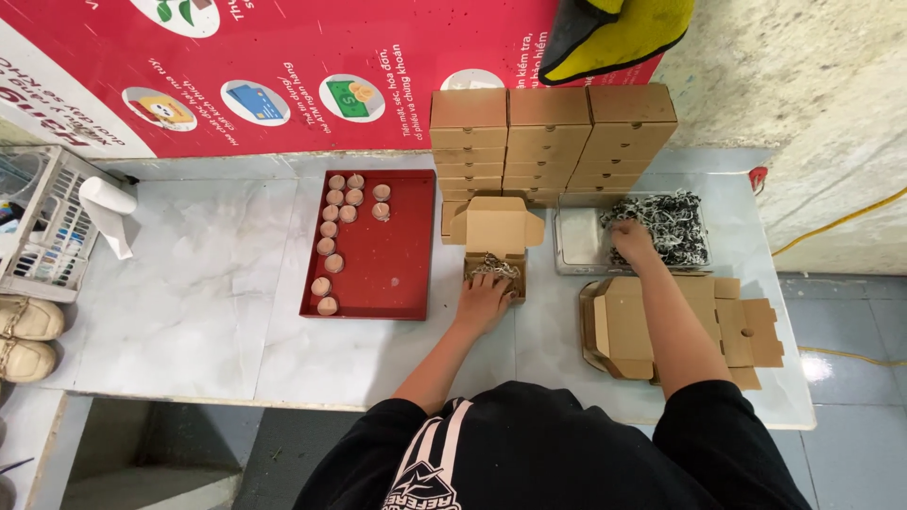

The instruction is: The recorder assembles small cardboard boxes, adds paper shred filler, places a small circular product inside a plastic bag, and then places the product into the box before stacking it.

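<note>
**Hands at box and filler tray**

Left hand (pixel 483 302) rests flat and open on the front edge of the open small box (pixel 495 247). Right hand (pixel 631 240) digs into shredded paper (pixel 666 227), probably grabbing some; grip unclear. Red tray (pixel 397 264) left, bare marble beyond.

Red tray (pixel 397 283) of small round cakes (pixel 333 229)

Left hand (pixel 483 302) is laid palm down, fingers spread forward, forearm extended. Right hand (pixel 631 241) is reached farther out, fingers curled downward, arm stretched nearly straight.
</note>
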